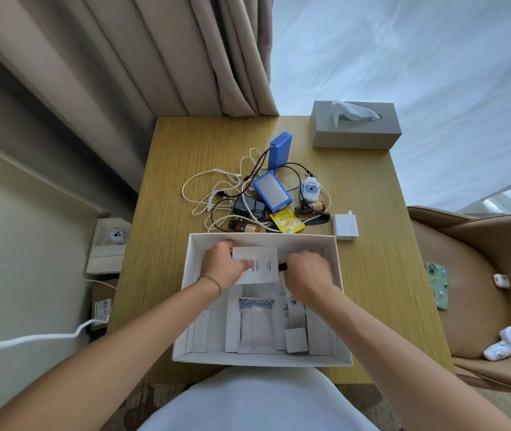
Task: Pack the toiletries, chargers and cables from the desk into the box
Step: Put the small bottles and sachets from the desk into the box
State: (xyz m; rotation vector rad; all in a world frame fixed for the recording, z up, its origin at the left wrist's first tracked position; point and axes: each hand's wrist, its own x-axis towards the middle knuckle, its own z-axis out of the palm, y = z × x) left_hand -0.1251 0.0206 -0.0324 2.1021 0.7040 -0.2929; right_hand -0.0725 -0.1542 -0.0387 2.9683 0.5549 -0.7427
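Observation:
A white box (pixel 342 309) sits open at the desk's near edge, with white packets and a white plug (pixel 295 339) inside. Both hands are inside its far half. My left hand (pixel 221 264) pinches the left edge of a white paper packet (pixel 262 265). My right hand (pixel 307 275) is curled round a small black item (pixel 282 267) at the packet's right edge. Beyond the box lie tangled white and black cables (pixel 216 194), two blue power banks (pixel 271 191), a black adapter (pixel 248 208), a white charger (pixel 345 227), small brown bottles (pixel 241 227) and a yellow sachet (pixel 286 222).
A grey tissue box (pixel 355 126) stands at the desk's far right corner. A tan chair (pixel 478 293) to the right holds a phone (pixel 438 284) and small white gadgets. Curtains hang behind; boxes and a white cable lie on the floor to the left.

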